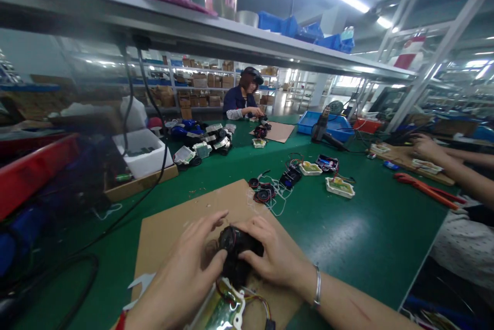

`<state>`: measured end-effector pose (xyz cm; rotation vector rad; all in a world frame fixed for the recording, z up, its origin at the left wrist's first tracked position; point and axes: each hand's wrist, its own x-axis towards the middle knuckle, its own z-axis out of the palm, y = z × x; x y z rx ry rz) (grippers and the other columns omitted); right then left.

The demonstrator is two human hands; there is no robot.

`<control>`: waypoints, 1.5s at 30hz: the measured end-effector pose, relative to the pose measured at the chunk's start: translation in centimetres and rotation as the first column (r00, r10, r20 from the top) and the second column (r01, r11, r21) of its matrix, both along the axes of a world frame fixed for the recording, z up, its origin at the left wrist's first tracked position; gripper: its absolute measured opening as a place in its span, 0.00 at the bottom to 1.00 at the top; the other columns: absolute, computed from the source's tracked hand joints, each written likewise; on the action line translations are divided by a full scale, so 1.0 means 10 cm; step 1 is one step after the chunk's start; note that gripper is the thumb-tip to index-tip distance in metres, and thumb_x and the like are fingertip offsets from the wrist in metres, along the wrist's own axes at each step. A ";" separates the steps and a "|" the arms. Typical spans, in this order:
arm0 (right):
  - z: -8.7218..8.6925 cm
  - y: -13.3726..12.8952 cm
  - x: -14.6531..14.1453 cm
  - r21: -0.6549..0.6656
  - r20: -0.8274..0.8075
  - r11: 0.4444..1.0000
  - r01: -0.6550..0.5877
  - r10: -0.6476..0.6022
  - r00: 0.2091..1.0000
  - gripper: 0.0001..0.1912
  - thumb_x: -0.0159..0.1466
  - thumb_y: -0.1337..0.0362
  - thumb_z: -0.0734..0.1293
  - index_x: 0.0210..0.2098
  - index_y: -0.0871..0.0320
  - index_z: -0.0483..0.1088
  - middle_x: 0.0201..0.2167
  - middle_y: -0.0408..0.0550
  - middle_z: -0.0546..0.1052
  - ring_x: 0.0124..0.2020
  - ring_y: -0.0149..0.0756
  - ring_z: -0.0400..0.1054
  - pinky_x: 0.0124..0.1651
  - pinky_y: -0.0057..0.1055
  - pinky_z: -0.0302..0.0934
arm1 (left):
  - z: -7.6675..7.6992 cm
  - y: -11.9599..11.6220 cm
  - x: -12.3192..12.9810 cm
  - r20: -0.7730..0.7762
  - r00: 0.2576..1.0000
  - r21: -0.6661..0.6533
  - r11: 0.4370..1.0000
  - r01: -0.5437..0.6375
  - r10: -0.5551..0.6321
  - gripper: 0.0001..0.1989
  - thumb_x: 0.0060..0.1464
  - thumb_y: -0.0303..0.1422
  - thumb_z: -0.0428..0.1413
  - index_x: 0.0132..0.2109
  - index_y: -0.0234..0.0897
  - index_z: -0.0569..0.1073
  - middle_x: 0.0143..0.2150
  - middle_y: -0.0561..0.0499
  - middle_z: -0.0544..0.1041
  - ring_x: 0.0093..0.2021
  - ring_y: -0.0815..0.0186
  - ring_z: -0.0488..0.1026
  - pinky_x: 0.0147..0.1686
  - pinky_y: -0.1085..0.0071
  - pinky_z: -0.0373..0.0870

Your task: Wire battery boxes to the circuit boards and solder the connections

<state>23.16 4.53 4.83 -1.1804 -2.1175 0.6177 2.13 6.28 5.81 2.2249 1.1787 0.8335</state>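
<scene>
Nearest the camera, just below the hands, lies a white plastic frame with glossy yellow-green filling (219,312), thin coloured wires (263,301) beside it. Between the hands, over a flat brown cardboard sheet (170,227), sits a rounded black plastic housing (234,255). The right hand (272,253) is clamped on it; the left hand (185,263) touches it by the thumb, its full grip unclear. Work seems partway: housing handled, frame's wiring exposed. The housing's round end faces left; its long axis probably runs rightward, though fingers hide much.
</scene>
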 end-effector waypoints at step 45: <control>-0.08 0.04 0.07 0.297 -0.018 0.955 -0.015 0.022 1.000 0.30 0.54 0.82 0.60 0.53 0.53 0.66 0.47 0.49 0.70 0.50 0.39 0.62 0.55 0.42 0.60 | 0.37 -0.50 -0.48 0.324 0.919 -0.867 0.460 0.194 0.224 0.20 0.49 0.48 0.59 0.33 0.34 0.68 0.23 0.57 0.65 0.17 0.79 0.54 0.14 0.84 0.51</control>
